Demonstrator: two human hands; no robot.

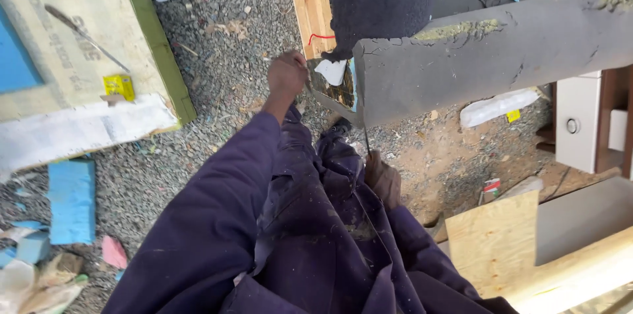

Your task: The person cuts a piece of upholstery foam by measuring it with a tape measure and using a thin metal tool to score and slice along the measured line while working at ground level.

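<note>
Gripping thin blade [366, 137] in right hand [382, 179], fingers curled shut; left hand [287, 74] fisted, bracing grey slab [488, 57] end. Risking slip toward leg.

**My two hands, one high and one low**

My left arm is stretched out straight in front of me. It has a dark purple sleeve. My left hand [287, 73] is out at the end of it, curled up into a fist with the back of it facing me. My right arm hangs down close to my body and bends a little. My right hand [384, 179] is low, near my leg, and its fingers are curled shut too. My hands are well apart.
</note>
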